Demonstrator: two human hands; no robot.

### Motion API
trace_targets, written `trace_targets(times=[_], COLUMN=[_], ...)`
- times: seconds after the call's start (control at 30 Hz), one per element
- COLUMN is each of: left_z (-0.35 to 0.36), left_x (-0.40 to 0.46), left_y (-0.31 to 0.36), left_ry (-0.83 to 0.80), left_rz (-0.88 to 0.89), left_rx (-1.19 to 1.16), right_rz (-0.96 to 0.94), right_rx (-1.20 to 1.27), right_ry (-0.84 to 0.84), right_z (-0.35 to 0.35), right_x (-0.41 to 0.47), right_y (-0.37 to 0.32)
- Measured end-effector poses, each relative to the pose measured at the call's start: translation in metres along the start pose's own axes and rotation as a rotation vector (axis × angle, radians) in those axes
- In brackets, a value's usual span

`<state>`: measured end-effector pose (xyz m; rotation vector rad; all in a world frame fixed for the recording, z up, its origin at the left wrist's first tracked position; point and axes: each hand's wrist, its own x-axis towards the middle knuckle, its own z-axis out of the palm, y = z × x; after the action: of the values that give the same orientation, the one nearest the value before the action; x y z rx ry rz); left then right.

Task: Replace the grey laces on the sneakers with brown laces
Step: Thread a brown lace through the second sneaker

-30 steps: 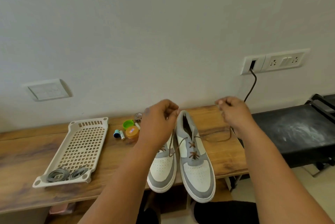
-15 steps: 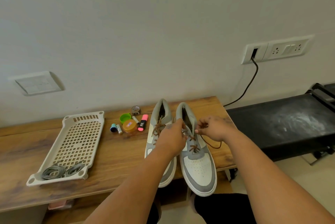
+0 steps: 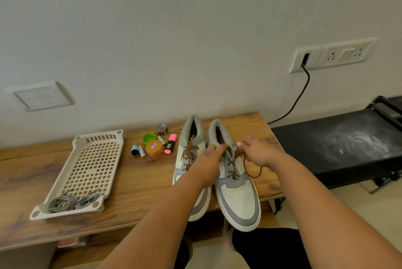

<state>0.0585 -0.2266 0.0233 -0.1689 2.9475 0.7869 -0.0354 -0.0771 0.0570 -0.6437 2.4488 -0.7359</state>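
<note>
The right hand pinches the brown lace above the right sneaker on the desk. The left hand pinches the other end, I think. Poke the tip straight through, then pull both ends even.

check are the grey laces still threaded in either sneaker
No, the coiled grey laces lie in the cream plastic tray.

wooden table: sneakers, tray
</note>
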Motion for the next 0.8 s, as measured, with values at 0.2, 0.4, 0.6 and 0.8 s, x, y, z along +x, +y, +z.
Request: trace_targets(times=[0.2, 0.4, 0.6, 0.8], left_z=[-0.005, -0.029, -0.027, -0.004], left_x=[-0.001, -0.009, -0.014, -0.005], left_y=[-0.002, 0.0, 0.001, 0.007], left_ry=[-0.027, 0.125, 0.039, 0.155], left_rz=[0.024, -0.227, -0.16, -0.13], left_rx=[-0.024, -0.545, -0.07, 0.075], right_rz=[0.108, 0.029, -0.008, -0.057], right_rx=[0.358, -0.076, -0.121, -0.158], right_ry=[-0.031, -0.089, -0.053, 0.014], right_z=[0.001, -0.006, -0.007, -0.006], right_x=[0.002, -0.002, -0.006, -0.007], right_y=[0.007, 0.003, 0.0, -0.006])
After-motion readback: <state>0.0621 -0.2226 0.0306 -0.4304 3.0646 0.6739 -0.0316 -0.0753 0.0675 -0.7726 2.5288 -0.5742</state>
